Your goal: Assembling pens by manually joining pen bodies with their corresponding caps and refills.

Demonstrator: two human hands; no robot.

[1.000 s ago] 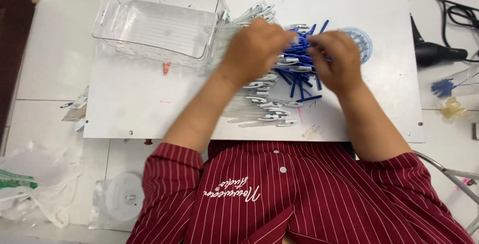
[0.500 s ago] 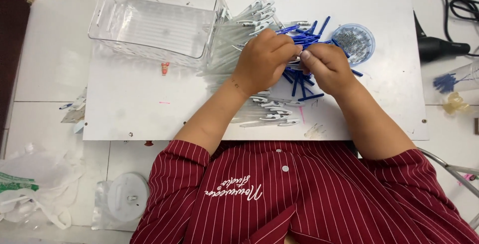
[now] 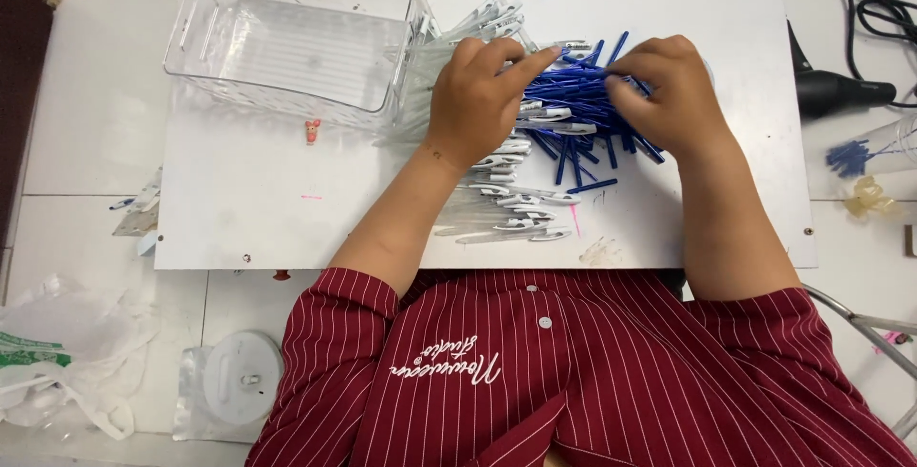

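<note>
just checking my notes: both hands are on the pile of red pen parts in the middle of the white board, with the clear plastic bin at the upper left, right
Not quite: the pen parts under the left hand and right hand are blue, not red, as the head view shows. The rest holds: they lie mid white board, and the clear plastic bin is upper left.

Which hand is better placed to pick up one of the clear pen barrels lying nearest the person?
Left, probably. The left hand lies directly above the row of clear pen barrels, while the right hand sits farther off on the blue refills, on the far side of the white board.
</note>
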